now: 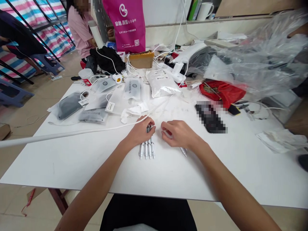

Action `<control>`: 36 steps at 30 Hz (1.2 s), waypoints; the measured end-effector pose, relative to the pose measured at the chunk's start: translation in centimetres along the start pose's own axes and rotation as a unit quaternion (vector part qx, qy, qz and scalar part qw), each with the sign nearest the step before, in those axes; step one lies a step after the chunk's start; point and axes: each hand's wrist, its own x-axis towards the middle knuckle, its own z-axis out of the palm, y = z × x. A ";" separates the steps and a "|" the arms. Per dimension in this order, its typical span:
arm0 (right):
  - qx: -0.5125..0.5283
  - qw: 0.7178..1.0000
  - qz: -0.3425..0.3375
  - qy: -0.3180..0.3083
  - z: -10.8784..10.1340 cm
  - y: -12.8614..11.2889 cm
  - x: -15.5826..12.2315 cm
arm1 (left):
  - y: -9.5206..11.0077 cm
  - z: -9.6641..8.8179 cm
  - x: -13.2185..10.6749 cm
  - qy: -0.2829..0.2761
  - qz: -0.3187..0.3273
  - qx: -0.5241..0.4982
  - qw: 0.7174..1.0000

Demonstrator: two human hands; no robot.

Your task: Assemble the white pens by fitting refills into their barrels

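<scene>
Several pens (146, 150) with clear, whitish barrels lie side by side on the white table (96, 163), pointing toward me. My left hand (141, 131) rests over their far ends, thumb and fingers closed around them; the hand hides those ends. Just to the right, my right hand (179, 133) hovers low with curled fingers. A gap shows between its thumb and forefinger, and I see nothing held there. One more pen (184, 151) lies slanted on the table, partly hidden beneath the right hand.
A white cable (96, 130) crosses in front of the left hand. Packed pouches (69, 106), crumpled tissue (134, 110) and a white parcel (161, 83) lie beyond. To the right are a blurred dark phone-like object (211, 117), a red bag (223, 93) and clear plastic (264, 57).
</scene>
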 end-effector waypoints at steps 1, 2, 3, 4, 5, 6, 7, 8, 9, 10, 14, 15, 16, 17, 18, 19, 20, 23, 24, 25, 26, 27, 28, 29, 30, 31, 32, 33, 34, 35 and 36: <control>-0.015 0.999 0.031 -0.004 -0.6 0.6 -0.1 | 0.1 0.0 0.0 0.001 0.000 0.002 1.000; -0.024 0.998 0.056 -0.011 -1.1 1.1 -0.1 | 0.3 -0.1 0.0 0.001 0.002 0.005 1.000; -0.033 0.996 0.076 -0.024 -1.4 1.5 -0.1 | 0.4 -0.1 0.0 0.000 0.004 0.010 1.000; -0.039 0.994 0.093 -0.038 -1.6 1.8 -0.2 | 0.6 -0.1 0.0 0.001 0.007 0.016 1.000; -0.043 0.992 0.105 -0.052 -1.7 2.0 -0.2 | 0.7 -0.1 0.0 0.002 0.011 0.022 1.000; -0.046 0.991 0.112 -0.064 -1.7 2.1 -0.2 | 0.8 0.0 0.0 0.003 0.014 0.027 1.000; -0.049 0.989 0.118 -0.072 -1.6 2.2 -0.2 | 0.8 0.1 0.0 0.006 0.016 0.032 0.999; -0.051 0.988 0.121 -0.076 -1.6 2.2 -0.2 | 0.8 0.2 0.0 0.009 0.018 0.038 0.999; -0.055 0.988 0.122 -0.077 -1.5 2.1 -0.2 | 0.8 0.3 0.0 0.013 0.018 0.044 0.999; -0.059 0.988 0.124 -0.076 -1.5 2.1 -0.2 | 0.7 0.4 -0.1 0.016 0.017 0.049 0.999; -0.068 0.985 0.137 -0.076 -1.7 1.7 -0.2 | 0.3 0.8 -0.1 0.020 0.009 0.061 0.998; -0.067 0.985 0.139 -0.077 -1.7 1.6 -0.2 | 0.3 0.9 -0.1 0.018 0.008 0.060 0.998; -0.064 0.985 0.141 -0.077 -1.7 1.5 -0.1 | 0.3 0.9 -0.2 0.016 0.006 0.060 0.998; -0.058 0.985 0.142 -0.075 -1.6 1.4 -0.1 | 0.2 1.0 -0.2 0.014 0.006 0.060 0.998; -0.050 0.986 0.144 -0.072 -1.5 1.3 0.0 | 0.2 1.0 -0.2 0.013 0.007 0.059 0.998; -0.039 0.986 0.145 -0.067 -1.4 1.2 0.0 | 0.3 1.0 -0.2 0.012 0.008 0.058 0.998; -0.025 0.987 0.145 -0.061 -1.3 1.1 0.1 | 0.3 1.0 -0.2 0.012 0.009 0.057 0.998; 0.062 0.986 0.150 -0.020 -1.1 1.0 0.3 | 0.4 0.8 -0.2 0.014 0.009 0.047 0.999; 0.111 0.982 0.152 -0.001 -1.2 1.0 0.3 | 0.5 0.7 -0.1 0.018 0.007 0.041 0.999; 0.168 0.973 0.155 0.019 -1.3 1.1 0.3 | 0.5 0.6 -0.1 0.024 0.004 0.034 0.999; 0.227 0.960 0.160 0.038 -1.4 1.1 0.3 | 0.6 0.5 -0.1 0.031 0.001 0.027 0.999; 0.284 0.943 0.167 0.054 -1.4 1.2 0.3 | 0.7 0.4 0.0 0.039 -0.002 0.020 0.999; 0.336 0.923 0.176 0.067 -1.5 1.2 0.4 | 0.9 0.3 0.0 0.049 -0.004 0.013 0.999; 0.385 0.901 0.183 0.080 -1.4 1.3 0.4 | 1.0 0.2 0.0 0.059 -0.003 0.006 0.998; 0.431 0.878 0.187 0.094 -1.4 1.4 0.5 | 1.2 0.0 0.1 0.069 -0.001 -0.002 0.998; 0.475 0.852 0.190 0.110 -1.2 1.4 0.6 | 1.4 -0.1 0.1 0.079 0.003 -0.012 0.997; 0.517 0.825 0.190 0.125 -1.1 1.4 0.8 | 1.6 -0.2 0.1 0.086 0.007 -0.023 0.996; 0.556 0.798 0.191 0.137 -0.9 1.3 1.0 | 1.8 -0.3 0.1 0.090 0.011 -0.035 0.995; 0.589 0.771 0.193 0.146 -0.7 1.2 1.1 | 2.1 -0.4 0.0 0.094 0.014 -0.048 0.994; 0.618 0.746 0.199 0.149 -0.6 1.1 1.3 | 2.3 -0.4 0.0 0.096 0.016 -0.059 0.993; 0.641 0.725 0.205 0.145 -0.5 0.9 1.4 | 2.6 -0.5 0.0 0.097 0.018 -0.070 0.993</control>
